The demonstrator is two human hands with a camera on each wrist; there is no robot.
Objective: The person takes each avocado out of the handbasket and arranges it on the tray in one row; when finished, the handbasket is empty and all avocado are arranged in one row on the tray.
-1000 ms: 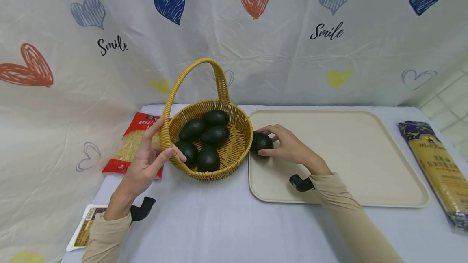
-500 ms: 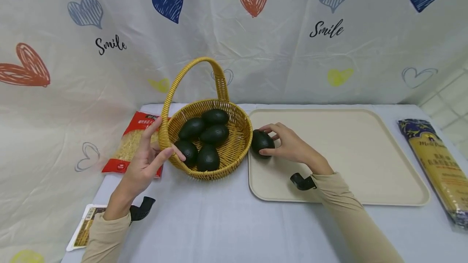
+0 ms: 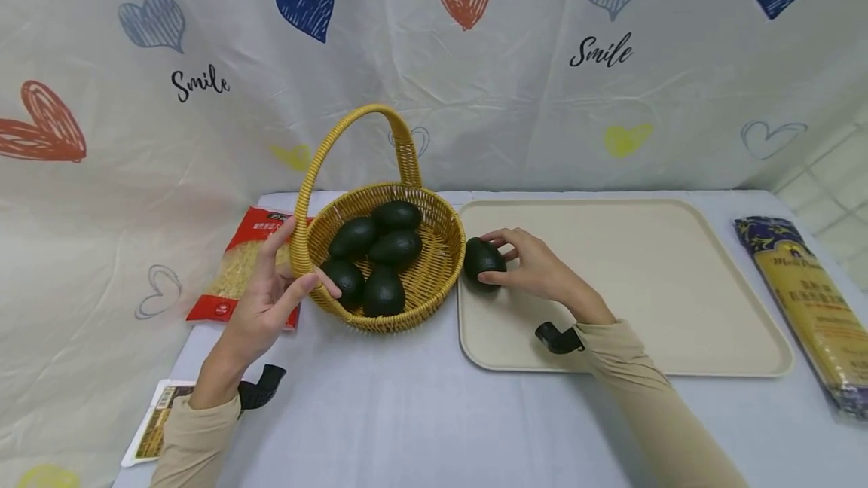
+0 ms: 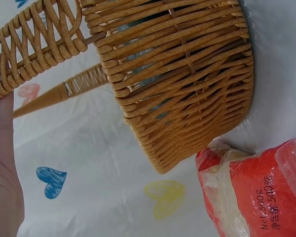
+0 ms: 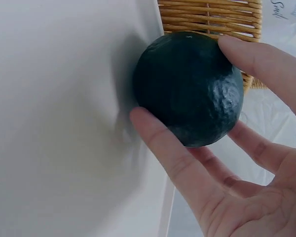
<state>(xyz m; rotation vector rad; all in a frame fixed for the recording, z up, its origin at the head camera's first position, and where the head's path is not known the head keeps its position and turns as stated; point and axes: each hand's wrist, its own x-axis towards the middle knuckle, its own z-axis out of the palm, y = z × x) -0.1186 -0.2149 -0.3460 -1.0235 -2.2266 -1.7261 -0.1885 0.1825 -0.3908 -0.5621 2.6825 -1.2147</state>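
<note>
- The avocado (image 3: pixel 483 262) sits at the tray's (image 3: pixel 631 352) 9 o'clock edge, just beside the basket (image 3: pixel 444 247).
- I see my right hand (image 3: pixel 539 269) pinching it, fingers curled around, so it cannot roll.
- My left hand (image 3: pixel 261 307), fingers straight and spread, steadies the basket rim at 9 o'clock.

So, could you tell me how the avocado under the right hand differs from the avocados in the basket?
The held avocado sits alone on the beige tray, gripped by the right hand; the basket avocados, five of them, lie untouched and crowded together in the wicker basket, whose rim the left hand touches. All are dark green, bumpy and similar in size.
</note>
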